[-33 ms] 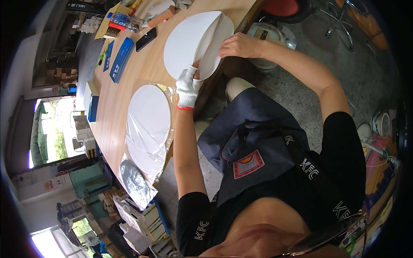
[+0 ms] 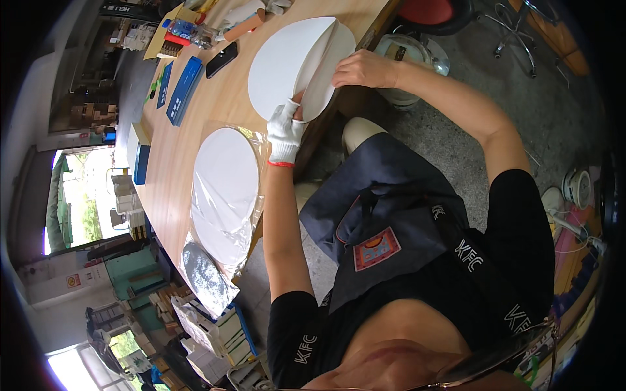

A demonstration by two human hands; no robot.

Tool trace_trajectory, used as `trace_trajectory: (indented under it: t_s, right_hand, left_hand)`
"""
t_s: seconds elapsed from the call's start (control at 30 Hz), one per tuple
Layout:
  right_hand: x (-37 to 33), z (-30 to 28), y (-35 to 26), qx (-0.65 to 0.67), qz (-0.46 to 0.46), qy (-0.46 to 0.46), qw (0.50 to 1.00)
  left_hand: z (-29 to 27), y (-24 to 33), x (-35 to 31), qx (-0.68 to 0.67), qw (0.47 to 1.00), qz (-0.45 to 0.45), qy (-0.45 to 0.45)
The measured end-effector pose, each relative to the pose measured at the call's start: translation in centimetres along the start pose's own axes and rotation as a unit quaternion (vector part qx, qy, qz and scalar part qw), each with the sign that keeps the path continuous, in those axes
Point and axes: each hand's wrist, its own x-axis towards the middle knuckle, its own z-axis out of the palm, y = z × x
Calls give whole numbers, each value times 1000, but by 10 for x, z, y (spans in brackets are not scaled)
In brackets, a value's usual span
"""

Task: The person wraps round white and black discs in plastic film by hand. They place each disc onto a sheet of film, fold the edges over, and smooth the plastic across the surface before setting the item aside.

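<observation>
A large white round sheet point(image 2: 282, 68) lies at the table's near edge, its right side lifted in a curved fold. Beneath it shows another pale round layer point(image 2: 326, 83); whether the two are joined I cannot tell. My left hand point(image 2: 285, 133), in a white knit glove with bare fingertips, is closed on the lower edge of the sheet, close to the fold. Bare, my right hand point(image 2: 366, 69) has its fingers bent together at the right rim of the lower layer, pinching it; the fingertips are partly hidden.
White discs in a clear plastic bag point(image 2: 225, 182) lie left of my left forearm on the wooden table point(image 2: 171, 156). Farther off are a black phone point(image 2: 222, 60), blue boxes point(image 2: 184, 91) and a carton point(image 2: 166, 32) with a bottle. A lidded bucket point(image 2: 401, 98) stands beyond the table edge.
</observation>
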Motion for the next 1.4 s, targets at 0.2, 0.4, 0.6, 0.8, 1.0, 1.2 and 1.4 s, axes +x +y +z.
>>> trace_trajectory:
  t_s: [0.2, 0.4, 0.6, 0.8, 1.0, 1.2, 1.4]
  right_hand:
    - [3, -3, -2, 32, 25, 12, 999]
    - [-4, -37, -28, -14, 219, 151, 964]
    - [-28, -8, -16, 560, 643, 59, 519]
    - [-31, 34, -12, 542, 569, 207, 583]
    - [-110, -5, 94, 481, 593, 266, 588]
    - [-85, -40, 82, 393, 712, -16, 582]
    - [41, 22, -44, 467, 380, -144, 785]
  left_hand:
    - [1, 2, 1, -10, 1000, 15, 8]
    - [-5, 6, 0, 95, 994, 24, -39]
    - [-8, 20, -2, 60, 995, 71, -22]
    - [-18, 67, -36, 3, 997, 20, -77]
    - [-63, 113, -129, -10, 996, 92, 13]
    - [-142, 88, -229, 261, 927, -194, 186]
    - [-184, 32, -346, 42, 698, -393, 597]
